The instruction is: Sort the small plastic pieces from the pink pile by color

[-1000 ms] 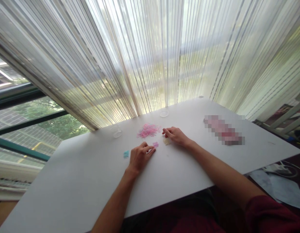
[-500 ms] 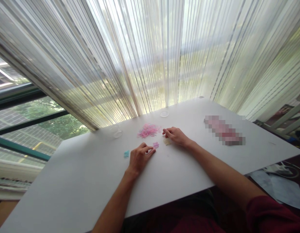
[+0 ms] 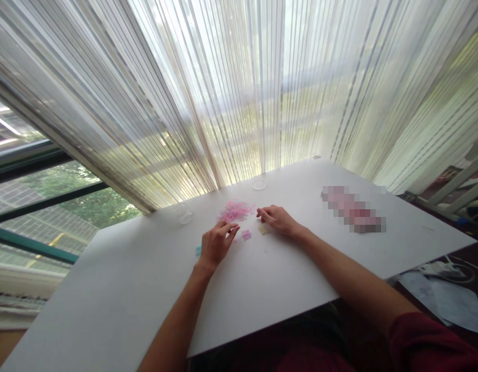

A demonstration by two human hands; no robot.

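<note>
A loose pile of small, thin pink and lilac pieces [image 3: 236, 210], too fine to name, lies on the white table [image 3: 146, 289]. My left hand [image 3: 214, 244] is just in front of the pile, its thumb and forefinger pinched together; whatever they hold is too small to see. On the right, my right hand [image 3: 280, 219] rests by the pile with curled fingers and thumb and fingertip together, their contents unclear. Between the hands sits a small purple cluster [image 3: 245, 234]. A beige cluster [image 3: 263, 229] lies under my right hand's edge, and a teal cluster [image 3: 198, 250] is partly covered by my left hand.
Toward the back edge stand a clear round container [image 3: 183, 214] and a clear round lid or dish [image 3: 259, 184]. A blurred-out pinkish object [image 3: 353, 209] lies at the right. A sheer striped curtain [image 3: 239, 103] hangs behind the table. Cables [image 3: 448, 268] lie beyond the right edge.
My left hand has lifted away from the purple cluster and moved a little left and up toward the pile, now covering part of the teal cluster. My right hand is nearly unchanged.
</note>
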